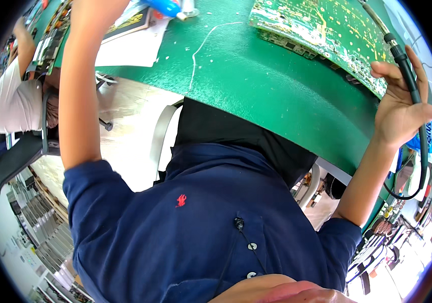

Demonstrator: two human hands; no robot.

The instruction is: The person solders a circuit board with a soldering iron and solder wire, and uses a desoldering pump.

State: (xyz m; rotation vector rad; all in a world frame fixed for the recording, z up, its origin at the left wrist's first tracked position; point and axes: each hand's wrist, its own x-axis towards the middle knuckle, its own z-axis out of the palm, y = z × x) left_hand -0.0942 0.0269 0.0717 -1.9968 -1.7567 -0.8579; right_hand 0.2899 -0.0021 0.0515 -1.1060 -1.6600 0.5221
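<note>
My left hand (94,11) reaches up to the top edge, its fingers out of frame, near a blue tube with a pale tip (163,7) and white paper (135,55). My right hand (398,111) holds a black-handled soldering iron (404,65), its cable looping down below. Beside that hand lies a large green circuit board (317,28), with components along its underside, on the green tabletop (246,96). A blue package (430,139) sits behind my right wrist.
Another person (14,101) sits at the left on a black chair (19,156), near more boards (49,40) on the bench. A grey chair frame (158,141) shows below the table edge. Cluttered equipment (388,227) stands at the lower right.
</note>
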